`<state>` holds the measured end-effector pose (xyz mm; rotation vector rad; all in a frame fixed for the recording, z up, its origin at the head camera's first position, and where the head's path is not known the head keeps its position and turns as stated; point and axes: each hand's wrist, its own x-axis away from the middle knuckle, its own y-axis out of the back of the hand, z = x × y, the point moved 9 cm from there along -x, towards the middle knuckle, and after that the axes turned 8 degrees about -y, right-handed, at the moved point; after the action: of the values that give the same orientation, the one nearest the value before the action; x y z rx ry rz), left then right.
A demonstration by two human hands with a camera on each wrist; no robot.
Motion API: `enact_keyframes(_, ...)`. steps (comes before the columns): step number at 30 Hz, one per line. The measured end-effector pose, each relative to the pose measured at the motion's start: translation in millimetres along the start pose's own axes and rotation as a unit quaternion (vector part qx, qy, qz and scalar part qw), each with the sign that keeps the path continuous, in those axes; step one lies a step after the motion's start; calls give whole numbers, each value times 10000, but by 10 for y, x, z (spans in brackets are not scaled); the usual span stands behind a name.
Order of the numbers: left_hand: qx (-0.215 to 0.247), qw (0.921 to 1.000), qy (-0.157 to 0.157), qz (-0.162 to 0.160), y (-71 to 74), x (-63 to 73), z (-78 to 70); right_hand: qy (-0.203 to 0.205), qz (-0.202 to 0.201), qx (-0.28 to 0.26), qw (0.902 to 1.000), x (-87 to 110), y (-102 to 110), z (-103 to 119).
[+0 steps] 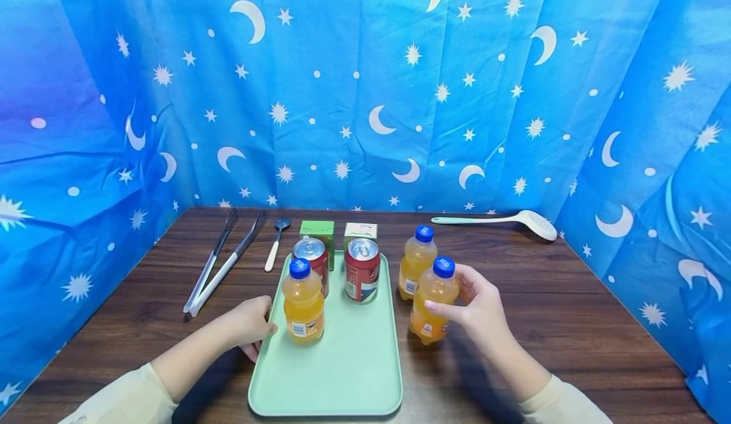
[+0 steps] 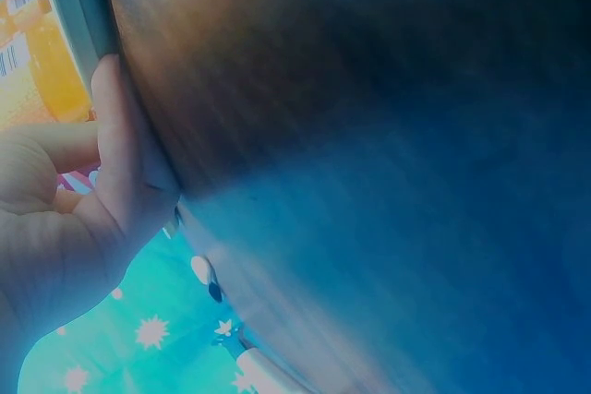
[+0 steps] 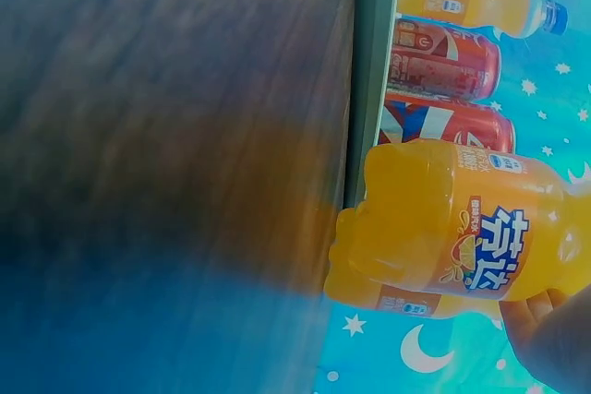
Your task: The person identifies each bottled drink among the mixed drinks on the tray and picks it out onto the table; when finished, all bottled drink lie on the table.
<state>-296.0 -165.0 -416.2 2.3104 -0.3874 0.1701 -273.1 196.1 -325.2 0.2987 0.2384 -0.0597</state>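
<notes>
My right hand (image 1: 482, 310) grips an orange soda bottle (image 1: 435, 313) with a blue cap, just right of the green tray (image 1: 354, 379). Thumb and fingers are on its sides; whether its base touches the table I cannot tell. Close behind it stands a second orange soda bottle (image 1: 415, 262). At the tray's left rim, my left hand (image 1: 248, 325) holds the edge; in the left wrist view its fingers (image 2: 115, 136) lie against the rim. On the tray are a third orange soda bottle (image 1: 304, 313) and two red soda cans, one partly behind that bottle (image 1: 320, 256), the other (image 1: 362, 275) farther right.
Two small cartons, one green (image 1: 320, 228) and one white-topped (image 1: 361, 228), stand behind the cans. Metal tongs (image 1: 219, 275) and a spoon (image 1: 275, 249) lie left of the tray. A white slotted ladle (image 1: 533, 224) lies at the back right. Blue star-patterned cloth (image 1: 365, 94) surrounds the table.
</notes>
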Motion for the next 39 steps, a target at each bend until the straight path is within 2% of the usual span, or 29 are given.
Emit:
enact_keyframes(18, -81, 10000, -55, -19, 6, 4, -29, -157, -111, 85, 9998, 5, 66, -55)
enact_keyframes(27, 20, 10000, -61, -32, 5, -1, -7, -279, -180, 116, 9994, -7, 116, -116)
enact_keyframes(39, -73, 10000, -47, -8, 4, -9, 4, -426, -205, 195, 9987, 1, 143, -124)
